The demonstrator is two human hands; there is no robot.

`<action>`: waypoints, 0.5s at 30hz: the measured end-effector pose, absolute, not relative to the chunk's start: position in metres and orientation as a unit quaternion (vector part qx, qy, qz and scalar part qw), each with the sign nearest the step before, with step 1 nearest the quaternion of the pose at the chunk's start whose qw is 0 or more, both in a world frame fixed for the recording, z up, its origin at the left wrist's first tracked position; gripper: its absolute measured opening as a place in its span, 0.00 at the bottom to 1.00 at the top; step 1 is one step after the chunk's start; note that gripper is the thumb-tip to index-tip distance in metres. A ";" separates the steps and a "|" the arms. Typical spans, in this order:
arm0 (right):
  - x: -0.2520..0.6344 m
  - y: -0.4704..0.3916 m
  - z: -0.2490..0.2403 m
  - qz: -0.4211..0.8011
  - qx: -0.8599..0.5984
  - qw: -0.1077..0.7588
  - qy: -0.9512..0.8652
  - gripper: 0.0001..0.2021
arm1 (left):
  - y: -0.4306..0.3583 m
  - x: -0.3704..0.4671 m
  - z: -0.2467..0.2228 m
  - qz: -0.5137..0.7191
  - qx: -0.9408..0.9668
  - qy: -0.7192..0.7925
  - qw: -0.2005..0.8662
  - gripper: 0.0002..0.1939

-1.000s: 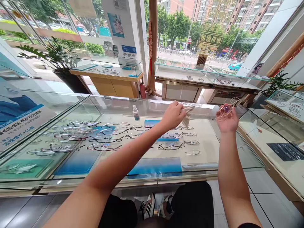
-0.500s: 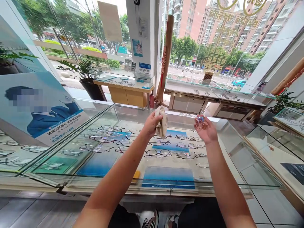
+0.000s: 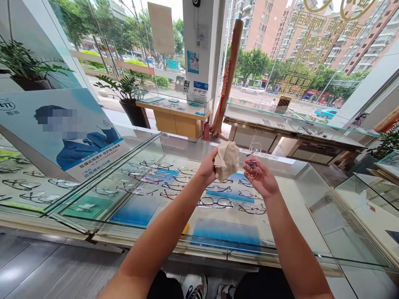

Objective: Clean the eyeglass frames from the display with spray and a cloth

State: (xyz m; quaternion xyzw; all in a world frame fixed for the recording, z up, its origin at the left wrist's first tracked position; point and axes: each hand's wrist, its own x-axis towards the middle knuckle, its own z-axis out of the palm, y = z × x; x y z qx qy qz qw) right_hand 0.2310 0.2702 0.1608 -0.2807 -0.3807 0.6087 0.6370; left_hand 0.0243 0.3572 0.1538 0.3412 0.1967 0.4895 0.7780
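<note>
Left hand (image 3: 208,169), grip pinching cloth (image 3: 227,161) by one side — right hand (image 3: 264,179), grip pinching glasses (image 3: 251,167), one lens above

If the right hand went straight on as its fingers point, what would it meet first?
Its glasses would likely meet the beige cloth in the left hand; depth is unclear.

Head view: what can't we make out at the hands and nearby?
- Head view: left hand, some fingertips hidden by the cloth.
- Head view: glasses in the right hand, lens marks too small to tell.
- Head view: frame in the case, partly hidden by the left forearm.
- Head view: shoes, cut off by the bottom edge.
</note>
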 end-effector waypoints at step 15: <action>0.235 0.282 0.148 0.601 -0.266 0.671 -0.343 0.10 | 0.345 0.031 0.145 0.450 0.435 0.233 0.745 0.22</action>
